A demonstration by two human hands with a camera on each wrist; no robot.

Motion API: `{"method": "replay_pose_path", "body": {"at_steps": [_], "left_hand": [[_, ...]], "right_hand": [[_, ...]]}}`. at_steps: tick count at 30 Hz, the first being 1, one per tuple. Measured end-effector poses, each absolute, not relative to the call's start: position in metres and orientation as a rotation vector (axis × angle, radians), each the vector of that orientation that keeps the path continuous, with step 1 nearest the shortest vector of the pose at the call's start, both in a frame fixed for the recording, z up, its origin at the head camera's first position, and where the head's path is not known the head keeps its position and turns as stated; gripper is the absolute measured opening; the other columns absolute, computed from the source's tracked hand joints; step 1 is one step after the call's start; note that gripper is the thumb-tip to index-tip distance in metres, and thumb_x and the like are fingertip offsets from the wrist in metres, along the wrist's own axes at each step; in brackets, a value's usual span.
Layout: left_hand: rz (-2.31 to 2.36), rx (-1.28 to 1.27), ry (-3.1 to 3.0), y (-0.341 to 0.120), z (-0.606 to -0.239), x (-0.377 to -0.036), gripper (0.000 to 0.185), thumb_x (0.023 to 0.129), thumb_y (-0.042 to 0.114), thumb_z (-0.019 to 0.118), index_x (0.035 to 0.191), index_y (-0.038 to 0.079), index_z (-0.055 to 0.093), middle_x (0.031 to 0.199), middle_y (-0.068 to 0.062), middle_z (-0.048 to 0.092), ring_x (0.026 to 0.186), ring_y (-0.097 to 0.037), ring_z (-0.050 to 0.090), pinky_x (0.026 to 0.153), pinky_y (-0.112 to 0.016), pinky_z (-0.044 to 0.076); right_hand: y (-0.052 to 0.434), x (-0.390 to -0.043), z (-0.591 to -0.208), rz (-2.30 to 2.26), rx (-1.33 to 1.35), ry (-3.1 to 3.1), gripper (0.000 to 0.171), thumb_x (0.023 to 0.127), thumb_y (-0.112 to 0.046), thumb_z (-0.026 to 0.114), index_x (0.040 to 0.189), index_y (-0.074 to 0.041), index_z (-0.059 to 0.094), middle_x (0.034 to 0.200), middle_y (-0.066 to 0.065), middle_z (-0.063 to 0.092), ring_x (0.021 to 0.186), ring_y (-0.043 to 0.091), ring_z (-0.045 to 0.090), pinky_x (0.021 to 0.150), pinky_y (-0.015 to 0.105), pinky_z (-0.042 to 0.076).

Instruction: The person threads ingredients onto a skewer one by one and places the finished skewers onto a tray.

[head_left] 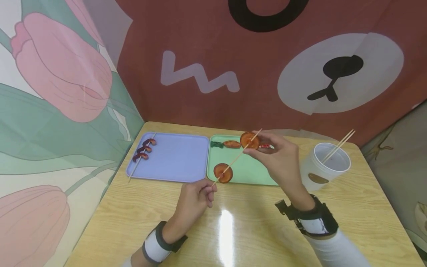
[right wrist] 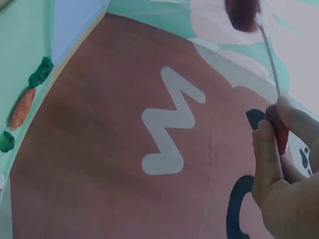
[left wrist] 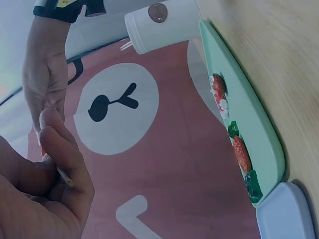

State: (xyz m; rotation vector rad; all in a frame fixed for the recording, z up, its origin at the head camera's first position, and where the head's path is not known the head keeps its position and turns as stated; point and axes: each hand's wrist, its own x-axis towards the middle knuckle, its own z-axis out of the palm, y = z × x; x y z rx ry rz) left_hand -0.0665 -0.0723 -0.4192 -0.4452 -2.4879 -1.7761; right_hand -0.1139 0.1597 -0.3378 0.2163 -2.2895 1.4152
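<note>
My left hand (head_left: 193,202) pinches the lower end of a thin wooden skewer (head_left: 237,157), which slants up to the right above the green tray (head_left: 253,174). Near that hand, one round slice (head_left: 223,173), orange-brown with a darker rim, is threaded on the stick. A second round slice (head_left: 249,141) sits near the skewer's upper tip, where my right hand (head_left: 281,155) pinches it between thumb and fingers. The tip pokes out beyond this slice. In the right wrist view, the right fingers (right wrist: 269,154) hold the slice by its edges.
On the lavender tray (head_left: 176,159) at left lies a skewer with three dark curled pieces (head_left: 144,149). An orange carrot-shaped piece with green ends (head_left: 231,144) and a red-and-white piece (left wrist: 220,94) lie on the green tray. A white tub (head_left: 320,170) holds wooden skewers (head_left: 338,145).
</note>
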Motion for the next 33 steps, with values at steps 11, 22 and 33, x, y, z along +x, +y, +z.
{"method": "replay_pose_path", "body": {"at_steps": [11,22,33], "left_hand": [[-1.726,-0.485,-2.453,-0.066,-0.407,-0.069,0.023,0.093,-0.015,0.057,0.086,0.0,0.072,0.062,-0.003,0.063,0.049,-0.004,0.058,0.047,-0.02,0.058],[-1.733,-0.428,-2.444,-0.072,-0.404,-0.069,0.024,0.092,-0.016,0.057,0.084,0.001,0.073,0.061,-0.004,0.063,0.049,-0.004,0.058,0.046,-0.02,0.057],[-1.75,-0.359,-2.425,-0.088,-0.42,-0.071,0.021,0.091,-0.017,0.057,0.085,-0.004,0.073,0.064,-0.006,0.065,0.051,-0.004,0.06,0.046,-0.022,0.059]], "right_hand": [[0.138,-0.11,-0.356,1.383,0.483,-2.218,0.046,0.067,-0.003,0.094,0.11,-0.005,0.078,0.092,0.009,0.077,0.087,0.003,0.071,0.073,0.022,0.065],[0.152,-0.115,-0.358,1.582,0.539,-2.435,0.058,0.074,-0.009,0.091,0.127,-0.007,0.068,0.113,0.008,0.072,0.106,0.012,0.07,0.088,0.027,0.064],[0.242,-0.177,-0.411,0.861,0.048,-3.169,0.056,0.094,-0.02,0.075,0.138,0.009,0.055,0.137,0.032,0.059,0.126,0.049,0.057,0.104,0.061,0.052]]}}
